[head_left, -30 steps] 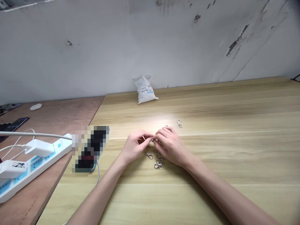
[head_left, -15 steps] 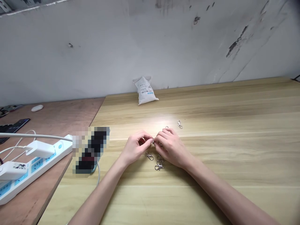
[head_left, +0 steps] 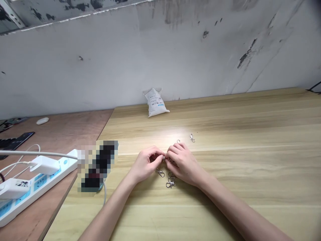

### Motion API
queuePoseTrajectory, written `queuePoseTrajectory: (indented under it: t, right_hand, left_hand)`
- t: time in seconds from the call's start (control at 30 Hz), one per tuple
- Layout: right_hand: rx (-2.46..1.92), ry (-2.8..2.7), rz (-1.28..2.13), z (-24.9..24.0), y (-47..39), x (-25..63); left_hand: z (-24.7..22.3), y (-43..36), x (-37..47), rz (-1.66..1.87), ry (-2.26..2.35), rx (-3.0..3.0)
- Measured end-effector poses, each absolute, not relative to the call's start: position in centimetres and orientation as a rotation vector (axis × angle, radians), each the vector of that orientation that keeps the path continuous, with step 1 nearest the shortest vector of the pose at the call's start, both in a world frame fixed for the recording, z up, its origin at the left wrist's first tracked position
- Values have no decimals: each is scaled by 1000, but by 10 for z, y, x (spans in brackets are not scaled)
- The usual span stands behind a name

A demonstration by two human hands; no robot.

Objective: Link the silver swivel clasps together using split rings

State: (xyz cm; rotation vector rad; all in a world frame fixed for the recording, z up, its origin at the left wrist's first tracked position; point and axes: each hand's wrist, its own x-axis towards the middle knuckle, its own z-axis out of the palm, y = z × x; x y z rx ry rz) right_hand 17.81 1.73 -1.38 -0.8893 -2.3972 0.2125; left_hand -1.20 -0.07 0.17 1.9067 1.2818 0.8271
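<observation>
My left hand (head_left: 148, 163) is closed in a pinch, thumb against fingertips. It meets my right hand (head_left: 182, 163), whose fingers are also pinched together. Between the two sets of fingertips shows a small silver metal piece (head_left: 164, 158), mostly covered, so its exact kind is unclear. Just below the left fingers lies a lobster clasp (head_left: 160, 173). More silver lobster clasps (head_left: 171, 184) lie beneath and beside my right hand, some partly hidden by it. A small metal ring (head_left: 178, 141) pokes out behind the right fingers. Farther off, another clasp with a ring (head_left: 192, 138) rests on the wooden table (head_left: 240, 160).
A white labelled packet (head_left: 156, 103) leans near the wall. At left, a blurred-out phone-like object (head_left: 99, 167) has a cable running from it. A white power strip (head_left: 37, 187) with plugged-in chargers (head_left: 45, 165) lies on a reddish board, with a dark phone (head_left: 16, 145) and a white oval case (head_left: 42, 121).
The whole scene sits slightly lower because the head view tilted up. Both hands keep their pinch at nearly the same place, with the small metal piece still between them.
</observation>
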Motion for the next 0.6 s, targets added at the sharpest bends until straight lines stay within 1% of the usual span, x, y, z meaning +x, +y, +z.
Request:
queuePoseTrajectory:
  t: [0.6]
  right_hand:
    - [-914,-2418,305,-14,16,179]
  left_hand:
    - [3,-3,-11,771,1294,1884]
